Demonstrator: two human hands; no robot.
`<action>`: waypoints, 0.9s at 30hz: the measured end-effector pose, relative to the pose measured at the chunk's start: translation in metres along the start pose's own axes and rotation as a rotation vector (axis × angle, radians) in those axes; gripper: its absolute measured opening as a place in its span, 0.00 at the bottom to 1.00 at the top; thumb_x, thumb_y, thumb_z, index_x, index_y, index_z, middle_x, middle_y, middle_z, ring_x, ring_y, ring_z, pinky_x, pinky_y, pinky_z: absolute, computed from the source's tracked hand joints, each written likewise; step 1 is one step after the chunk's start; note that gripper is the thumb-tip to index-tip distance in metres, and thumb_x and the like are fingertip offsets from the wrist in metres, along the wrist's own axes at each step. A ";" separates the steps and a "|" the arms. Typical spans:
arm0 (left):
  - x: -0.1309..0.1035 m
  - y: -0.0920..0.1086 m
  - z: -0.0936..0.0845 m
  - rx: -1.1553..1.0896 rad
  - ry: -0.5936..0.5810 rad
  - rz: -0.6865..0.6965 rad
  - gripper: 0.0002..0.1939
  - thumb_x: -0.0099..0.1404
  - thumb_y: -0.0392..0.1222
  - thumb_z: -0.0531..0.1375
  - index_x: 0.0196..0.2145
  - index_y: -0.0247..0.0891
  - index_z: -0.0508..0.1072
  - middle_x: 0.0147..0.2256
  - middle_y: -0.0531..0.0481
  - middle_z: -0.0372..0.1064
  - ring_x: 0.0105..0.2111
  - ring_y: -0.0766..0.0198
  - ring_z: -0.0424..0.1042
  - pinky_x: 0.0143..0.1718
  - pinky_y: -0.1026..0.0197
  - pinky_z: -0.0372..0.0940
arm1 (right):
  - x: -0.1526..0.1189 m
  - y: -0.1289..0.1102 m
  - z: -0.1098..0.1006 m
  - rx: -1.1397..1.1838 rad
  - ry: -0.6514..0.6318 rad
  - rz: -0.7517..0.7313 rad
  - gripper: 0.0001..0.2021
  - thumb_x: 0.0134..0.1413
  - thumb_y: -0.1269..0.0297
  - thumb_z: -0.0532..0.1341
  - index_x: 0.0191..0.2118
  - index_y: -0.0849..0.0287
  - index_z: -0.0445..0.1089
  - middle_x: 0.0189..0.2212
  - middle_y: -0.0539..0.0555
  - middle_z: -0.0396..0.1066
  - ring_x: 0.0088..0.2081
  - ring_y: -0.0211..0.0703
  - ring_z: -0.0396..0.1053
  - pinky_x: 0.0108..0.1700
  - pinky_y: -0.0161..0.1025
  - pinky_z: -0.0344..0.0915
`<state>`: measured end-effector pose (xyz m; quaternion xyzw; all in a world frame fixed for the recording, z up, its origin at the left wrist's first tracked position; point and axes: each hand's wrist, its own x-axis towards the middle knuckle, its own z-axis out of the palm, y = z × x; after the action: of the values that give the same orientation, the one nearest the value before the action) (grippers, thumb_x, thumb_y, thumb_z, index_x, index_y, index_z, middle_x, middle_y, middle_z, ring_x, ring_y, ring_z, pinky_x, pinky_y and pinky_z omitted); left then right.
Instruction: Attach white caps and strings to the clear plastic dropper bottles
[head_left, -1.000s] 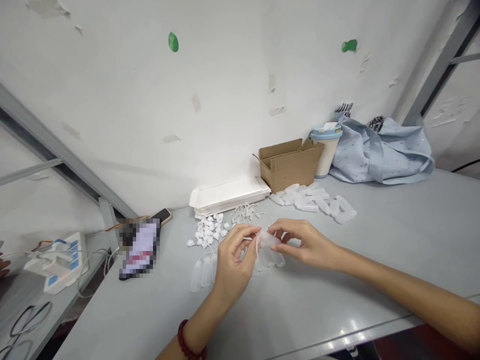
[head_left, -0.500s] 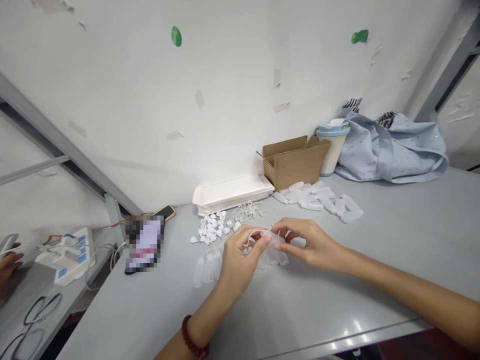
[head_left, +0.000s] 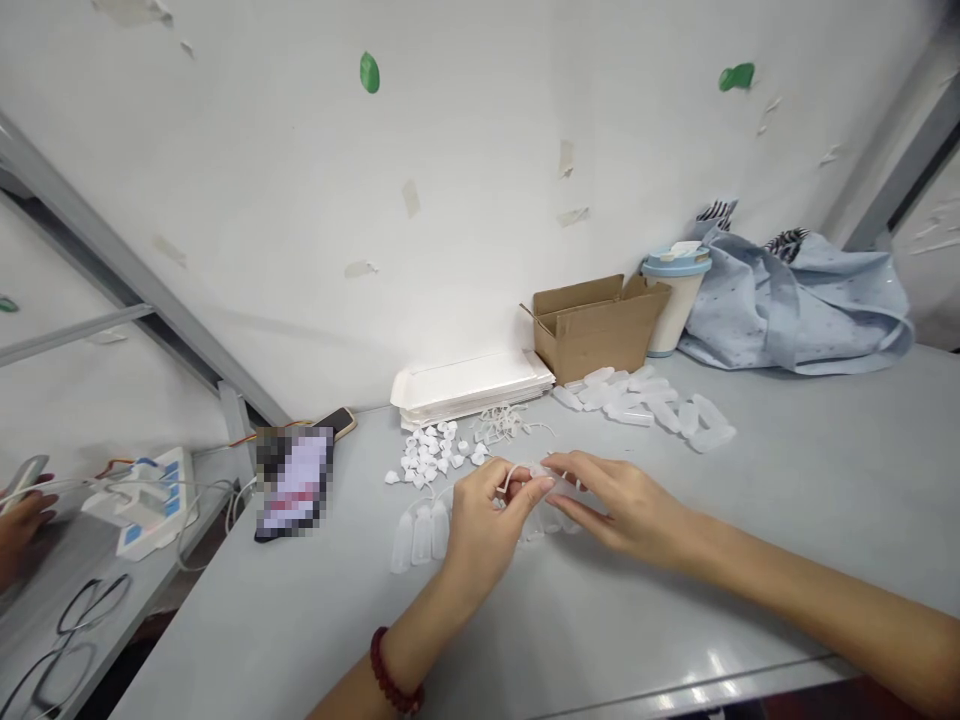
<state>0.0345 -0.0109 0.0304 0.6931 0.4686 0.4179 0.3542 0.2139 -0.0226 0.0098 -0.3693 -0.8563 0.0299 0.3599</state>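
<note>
My left hand (head_left: 480, 515) pinches one end of a small translucent plastic sleeve (head_left: 564, 487), and a white cord loop (head_left: 508, 476) curves up by its fingers. My right hand (head_left: 622, 500) grips the other end between thumb and fingers, so the piece is mostly covered. Under and beside the hands, similar sleeves with cords (head_left: 421, 535) lie in a row on the grey table (head_left: 300, 630). Beyond my left hand are a heap of small white caps (head_left: 429, 455) and a tangle of thin white cords (head_left: 501, 424). Loose translucent sleeves (head_left: 649, 400) are spread behind my right hand.
Flat white boxes (head_left: 472, 385) are stacked by the wall, beside an open cardboard box (head_left: 596, 335), a lidded cup (head_left: 675, 300) and a light blue bag (head_left: 802, 305). At left are a phone (head_left: 341, 423), a power strip (head_left: 154, 505), glasses (head_left: 75, 620) and another person's hand (head_left: 22, 525).
My right hand has closed in on my left, hiding more of the sleeve. The sleeve now lies flatter between the fingers. The whole view has shifted slightly.
</note>
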 end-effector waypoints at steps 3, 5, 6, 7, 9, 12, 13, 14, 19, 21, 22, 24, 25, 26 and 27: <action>0.000 -0.001 0.001 -0.027 -0.026 -0.039 0.13 0.58 0.46 0.62 0.22 0.37 0.67 0.21 0.56 0.62 0.23 0.68 0.60 0.26 0.66 0.56 | 0.000 -0.001 0.000 0.034 -0.007 0.026 0.13 0.60 0.69 0.53 0.50 0.62 0.60 0.37 0.59 0.72 0.31 0.43 0.71 0.32 0.39 0.69; -0.001 0.000 0.002 -0.055 -0.064 -0.028 0.11 0.59 0.46 0.61 0.25 0.37 0.68 0.22 0.56 0.62 0.24 0.68 0.61 0.26 0.66 0.57 | 0.002 -0.003 -0.004 0.114 0.001 0.085 0.13 0.59 0.68 0.54 0.49 0.62 0.61 0.38 0.59 0.72 0.30 0.41 0.71 0.32 0.38 0.68; -0.001 0.001 0.001 -0.058 -0.086 -0.006 0.10 0.60 0.46 0.60 0.27 0.37 0.68 0.22 0.55 0.62 0.24 0.68 0.61 0.26 0.66 0.58 | 0.004 -0.005 -0.007 0.176 -0.001 0.136 0.12 0.59 0.68 0.54 0.49 0.62 0.62 0.37 0.58 0.72 0.30 0.40 0.71 0.31 0.37 0.68; -0.002 0.002 0.001 -0.050 -0.107 0.026 0.09 0.61 0.45 0.60 0.29 0.37 0.69 0.23 0.55 0.63 0.24 0.68 0.62 0.26 0.66 0.59 | 0.006 -0.007 -0.009 0.250 -0.010 0.201 0.12 0.58 0.67 0.55 0.47 0.61 0.63 0.36 0.57 0.73 0.29 0.39 0.70 0.30 0.36 0.68; -0.002 0.005 0.000 -0.011 -0.133 0.102 0.06 0.62 0.43 0.58 0.31 0.37 0.70 0.24 0.55 0.65 0.24 0.68 0.63 0.27 0.66 0.59 | 0.010 -0.009 -0.015 0.424 -0.046 0.348 0.11 0.58 0.64 0.56 0.46 0.61 0.64 0.33 0.54 0.73 0.27 0.37 0.70 0.28 0.34 0.66; -0.003 0.007 -0.002 0.100 -0.089 0.216 0.05 0.63 0.38 0.56 0.30 0.37 0.70 0.26 0.53 0.67 0.26 0.67 0.65 0.29 0.64 0.61 | 0.015 -0.011 -0.019 0.691 -0.086 0.513 0.13 0.57 0.60 0.57 0.46 0.60 0.64 0.31 0.53 0.73 0.29 0.40 0.72 0.30 0.35 0.67; -0.004 0.007 -0.002 0.145 -0.054 0.260 0.04 0.63 0.37 0.56 0.30 0.37 0.69 0.26 0.52 0.67 0.27 0.66 0.66 0.29 0.63 0.61 | 0.015 -0.010 -0.020 0.769 -0.090 0.545 0.14 0.56 0.59 0.58 0.46 0.60 0.63 0.32 0.53 0.73 0.31 0.41 0.73 0.31 0.36 0.68; -0.004 0.006 -0.002 0.188 -0.012 0.309 0.03 0.63 0.36 0.56 0.32 0.37 0.69 0.28 0.51 0.67 0.29 0.65 0.66 0.30 0.63 0.62 | 0.016 -0.010 -0.020 0.836 -0.094 0.568 0.14 0.56 0.59 0.58 0.46 0.60 0.63 0.33 0.54 0.73 0.32 0.42 0.73 0.33 0.37 0.69; -0.005 0.000 0.000 0.371 0.096 0.609 0.18 0.60 0.36 0.61 0.48 0.38 0.63 0.45 0.41 0.65 0.46 0.54 0.64 0.41 0.55 0.65 | 0.018 -0.010 -0.023 1.063 -0.112 0.632 0.15 0.55 0.57 0.60 0.44 0.59 0.62 0.33 0.54 0.73 0.33 0.41 0.72 0.38 0.40 0.69; -0.005 -0.001 0.001 0.437 0.051 0.693 0.24 0.59 0.37 0.62 0.52 0.37 0.59 0.49 0.40 0.63 0.51 0.52 0.61 0.49 0.50 0.61 | 0.020 -0.011 -0.025 1.156 -0.137 0.670 0.15 0.53 0.57 0.60 0.43 0.60 0.62 0.33 0.55 0.73 0.34 0.42 0.73 0.39 0.42 0.69; -0.005 -0.001 0.001 0.459 0.027 0.712 0.26 0.59 0.37 0.62 0.53 0.37 0.58 0.50 0.40 0.63 0.52 0.51 0.60 0.52 0.48 0.59 | 0.022 -0.012 -0.026 1.194 -0.149 0.687 0.15 0.53 0.58 0.60 0.42 0.60 0.62 0.32 0.55 0.73 0.34 0.42 0.73 0.40 0.43 0.69; -0.005 -0.001 0.003 0.477 0.007 0.711 0.27 0.59 0.37 0.62 0.54 0.37 0.57 0.51 0.40 0.63 0.52 0.51 0.59 0.53 0.47 0.58 | 0.023 -0.012 -0.027 1.244 -0.158 0.704 0.13 0.53 0.58 0.60 0.41 0.60 0.62 0.31 0.54 0.73 0.34 0.43 0.73 0.40 0.43 0.68; -0.004 -0.001 0.005 0.475 0.013 0.702 0.26 0.60 0.36 0.61 0.54 0.37 0.58 0.50 0.40 0.63 0.52 0.51 0.60 0.53 0.47 0.58 | 0.024 -0.012 -0.027 1.254 -0.156 0.708 0.13 0.52 0.58 0.60 0.40 0.60 0.63 0.30 0.53 0.72 0.34 0.42 0.73 0.40 0.43 0.68; -0.004 -0.001 0.006 0.470 0.024 0.695 0.24 0.60 0.35 0.61 0.53 0.37 0.59 0.50 0.40 0.64 0.52 0.51 0.60 0.52 0.47 0.59 | 0.024 -0.011 -0.027 1.252 -0.152 0.704 0.13 0.52 0.59 0.61 0.40 0.60 0.63 0.30 0.53 0.72 0.34 0.42 0.73 0.40 0.42 0.67; -0.003 0.000 0.008 0.463 0.038 0.696 0.22 0.60 0.34 0.60 0.52 0.38 0.60 0.49 0.40 0.65 0.51 0.51 0.61 0.51 0.47 0.59 | 0.023 -0.011 -0.026 1.241 -0.151 0.691 0.13 0.52 0.59 0.61 0.40 0.60 0.63 0.30 0.53 0.72 0.34 0.42 0.72 0.39 0.42 0.67</action>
<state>0.0405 -0.0145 0.0262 0.8635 0.2947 0.4089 0.0180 0.2134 -0.0208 0.0464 -0.3434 -0.5379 0.6495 0.4134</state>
